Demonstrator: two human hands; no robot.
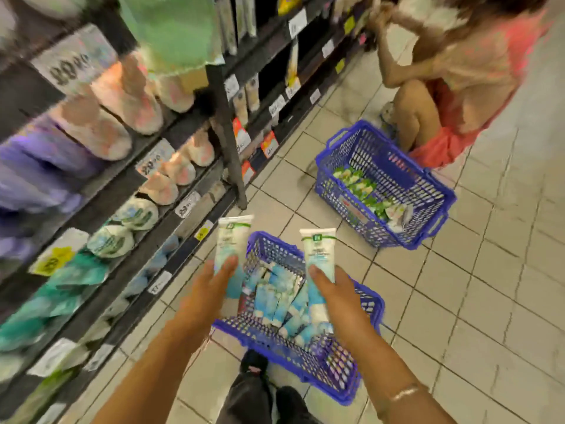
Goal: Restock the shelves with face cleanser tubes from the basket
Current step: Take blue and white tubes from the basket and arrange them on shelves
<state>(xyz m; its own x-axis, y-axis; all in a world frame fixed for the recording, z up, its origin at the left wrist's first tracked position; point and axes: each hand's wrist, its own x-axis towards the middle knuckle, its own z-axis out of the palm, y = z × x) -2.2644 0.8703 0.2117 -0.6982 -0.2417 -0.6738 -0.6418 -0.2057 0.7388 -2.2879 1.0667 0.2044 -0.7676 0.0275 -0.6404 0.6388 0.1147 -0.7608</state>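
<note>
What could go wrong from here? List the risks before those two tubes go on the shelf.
1. The blue plastic basket of tubes sits right at the person's feet, by the black shoe; a step toward the dark metal shelves could trip on it.
2. Each hand holds a white and blue cleanser tube, left hand and right hand, so neither is free to steady shelf stock.
3. A crouching person and a second blue basket narrow the aisle.

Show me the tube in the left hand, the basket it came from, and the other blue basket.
left-hand tube [230,240], head view, on its white upper body.
near basket [365,393], head view, on its front corner wall.
far basket [406,179], head view, on its inner wall.
</note>
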